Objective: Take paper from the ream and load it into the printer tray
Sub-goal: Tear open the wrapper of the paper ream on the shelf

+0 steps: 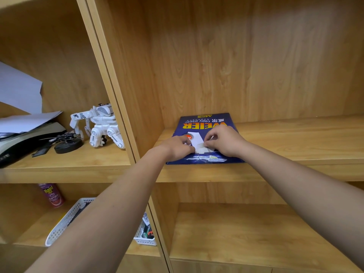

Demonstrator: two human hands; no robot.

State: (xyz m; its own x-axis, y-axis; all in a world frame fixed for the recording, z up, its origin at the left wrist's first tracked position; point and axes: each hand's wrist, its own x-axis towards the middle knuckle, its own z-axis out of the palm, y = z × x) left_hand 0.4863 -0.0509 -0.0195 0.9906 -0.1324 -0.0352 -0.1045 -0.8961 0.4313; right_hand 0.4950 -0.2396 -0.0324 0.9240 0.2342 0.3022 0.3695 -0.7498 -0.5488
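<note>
Bare hands (202,143) on glossy rectangular ream (204,123)

Looks like an office storage corner. Wooden shelving (275,138) stocked with a ream of copy paper (204,123), loose sheets (17,91), a basket of supplies (65,221).

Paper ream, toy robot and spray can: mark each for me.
paper ream (204,125): head view, on the blue wrapper's printed top.
toy robot (102,123): head view, on its white body.
spray can (52,195): head view, on its red label.
</note>
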